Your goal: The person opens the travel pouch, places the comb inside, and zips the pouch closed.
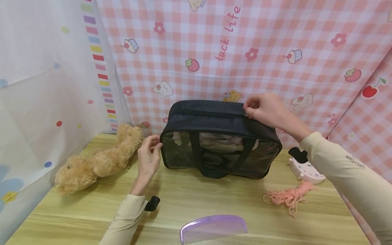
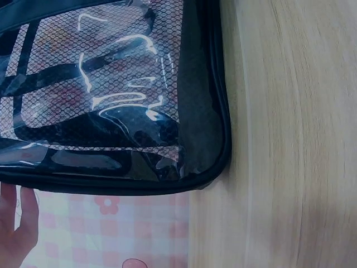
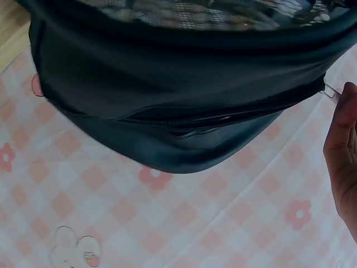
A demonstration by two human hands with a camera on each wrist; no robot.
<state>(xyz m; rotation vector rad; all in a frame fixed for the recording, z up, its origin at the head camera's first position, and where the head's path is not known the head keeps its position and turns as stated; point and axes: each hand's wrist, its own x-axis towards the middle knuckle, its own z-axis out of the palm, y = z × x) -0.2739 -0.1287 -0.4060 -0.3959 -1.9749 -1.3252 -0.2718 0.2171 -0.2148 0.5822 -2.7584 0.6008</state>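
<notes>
A black toiletry bag [image 1: 180, 124] with clear plastic sides and dark strap handles stands upright on the table. At its top right, my right hand [image 1: 265, 108] pinches the small metal zipper pull [image 3: 330, 91]. In the right wrist view the zipper [image 3: 184, 123] runs across the black top, with a narrow gap along part of it. My left hand [image 1: 149, 157] holds the bag's left side edge between thumb and fingers; the left wrist view shows these fingertips [image 2: 29, 209] at the black piping. White mesh [image 2: 61, 50] shows through the clear panel.
A tan plush toy [image 1: 101, 163] lies to the left. Purple comb [image 1: 214, 224] at the front; pink yarn bundle [image 1: 289, 196] and a pinkish-white round clock-like object [image 1: 306, 170] to the right, the latter partly behind my sleeve. Checked cloth [image 1: 214, 75] hangs behind the bag.
</notes>
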